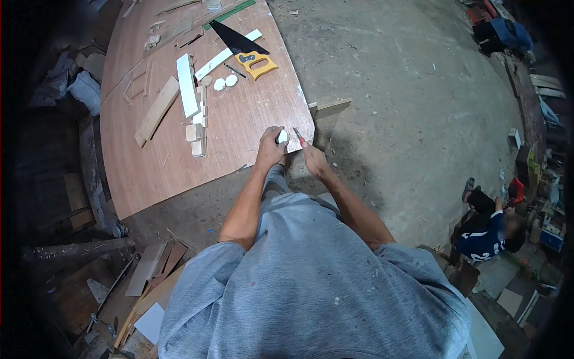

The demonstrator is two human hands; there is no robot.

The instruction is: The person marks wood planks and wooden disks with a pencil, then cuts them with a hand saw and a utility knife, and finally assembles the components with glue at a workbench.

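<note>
**Two hands at the corner of the board**

From above, the grey shirt [311, 287], paint-flecked, fills the near view and hides the person's legs and the floor below. Two bare forearms reach out from it to the near corner of the board [149, 161], a wide sheet of reddish-brown wood grain lying on the concrete floor [406, 107].

The left hand [270, 148] is curled tight round a small white disc [283, 137], held at the board's edge; only a sliver of the disc shows between the fingers, so its full shape is hard to make out. The right hand [314, 160], just beside it, is closed on a thin tool [299, 136] with a reddish handle; the tip points toward the disc, though whether it touches is too small to tell.

Further up the board lie small pale wood blocks [196, 139], a long pale plank [156, 111] and a flat white strip [187, 85]. Two more white discs [225, 82] sit side by side near a saw [246, 50] with a black blade and yellow handle. A green ruler [230, 13] is cut off at the top edge.

To the near left, offcuts [149, 275] lie in a dim heap. At far right, another person [487, 230] in dark blue sits on the floor among clutter, partly lost in the dark rim.
</note>
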